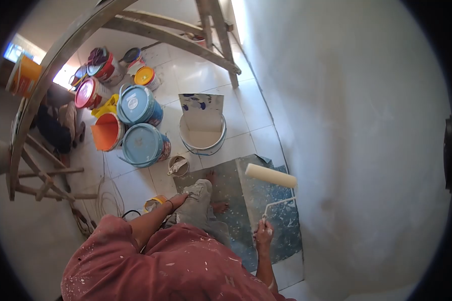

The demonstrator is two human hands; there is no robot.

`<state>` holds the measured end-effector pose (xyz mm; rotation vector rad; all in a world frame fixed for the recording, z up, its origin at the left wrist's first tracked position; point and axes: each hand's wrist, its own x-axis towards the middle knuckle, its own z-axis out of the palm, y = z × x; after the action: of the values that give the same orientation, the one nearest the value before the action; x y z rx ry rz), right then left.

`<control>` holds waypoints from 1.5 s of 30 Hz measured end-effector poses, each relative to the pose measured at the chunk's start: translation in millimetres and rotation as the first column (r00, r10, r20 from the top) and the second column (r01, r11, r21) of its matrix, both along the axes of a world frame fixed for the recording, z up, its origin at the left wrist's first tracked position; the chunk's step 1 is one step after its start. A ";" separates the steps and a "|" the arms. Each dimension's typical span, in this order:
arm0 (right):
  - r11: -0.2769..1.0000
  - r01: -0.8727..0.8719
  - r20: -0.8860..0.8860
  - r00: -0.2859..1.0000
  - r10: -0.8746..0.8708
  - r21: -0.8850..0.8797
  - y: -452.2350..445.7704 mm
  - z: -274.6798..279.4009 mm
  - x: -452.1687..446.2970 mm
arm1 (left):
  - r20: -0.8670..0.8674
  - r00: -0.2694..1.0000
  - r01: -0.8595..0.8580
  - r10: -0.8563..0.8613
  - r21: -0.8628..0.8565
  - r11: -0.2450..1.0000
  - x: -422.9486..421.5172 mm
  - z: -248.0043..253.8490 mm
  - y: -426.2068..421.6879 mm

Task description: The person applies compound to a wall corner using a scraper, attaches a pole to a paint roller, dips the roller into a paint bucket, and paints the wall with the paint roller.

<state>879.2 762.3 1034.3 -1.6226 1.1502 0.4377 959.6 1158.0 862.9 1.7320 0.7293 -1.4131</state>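
My right hand is wrapped round the handle of a paint roller, its white wire frame rising from my fist. The pale cream roller sleeve hangs over a paint-spattered sheet on the floor, close to the wall. On my grey trouser leg, near the knee, rests my left hand, open and holding nothing, though its fingers are small in view. Ahead of me stands a bucket of whitish paint with a flat board standing up in it.
Several lidded paint buckets, including a blue one and a red-lidded one, crowd the left. A small pot sits near my feet. Wooden scaffold legs frame the top and left. A cable loops on the floor.
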 end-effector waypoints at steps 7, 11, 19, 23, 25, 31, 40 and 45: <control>0.890 -0.194 -0.049 0.971 0.234 0.412 101.6 -74.1 204.9 | -0.073 0.879 0.470 -0.471 -0.024 0.882 6.3 -6.9 -2.6; 0.834 -0.152 -0.181 0.941 0.287 0.530 168.0 -178.7 287.0 | -0.128 0.896 0.415 -0.424 -0.094 0.905 -2.3 -41.2 -10.1; 0.811 -0.132 -0.346 0.856 0.383 0.570 232.0 -399.4 362.5 | -0.344 0.918 0.252 -0.196 0.128 0.959 -17.2 -92.9 -76.9; 0.843 -0.121 -0.411 0.831 0.374 0.525 241.2 -494.6 365.5 | -0.353 0.935 0.053 0.033 0.231 0.972 -18.1 -122.6 -110.2; 0.846 -0.115 -0.421 0.828 0.372 0.520 244.2 -526.6 365.3 | -0.374 0.926 0.057 0.051 0.272 0.961 -5.7 -127.0 -120.5; 0.868 0.008 -0.490 0.828 0.273 0.496 255.2 -599.8 358.7 | -0.413 0.909 0.091 0.055 0.326 0.941 17.2 -128.6 -127.8; 0.895 0.090 -0.467 0.873 0.141 0.437 259.6 -579.7 353.2 | -0.487 0.873 0.130 0.041 0.313 0.941 39.5 -133.1 -126.5; 0.873 -0.083 -0.367 0.885 0.286 0.480 242.1 -497.5 339.0 | -0.478 0.878 0.144 0.028 0.320 0.936 43.6 -131.3 -122.2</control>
<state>1218.3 1004.4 536.8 -1.2529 1.0965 1.1551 1003.2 1035.8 731.6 1.6808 1.2678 -1.8754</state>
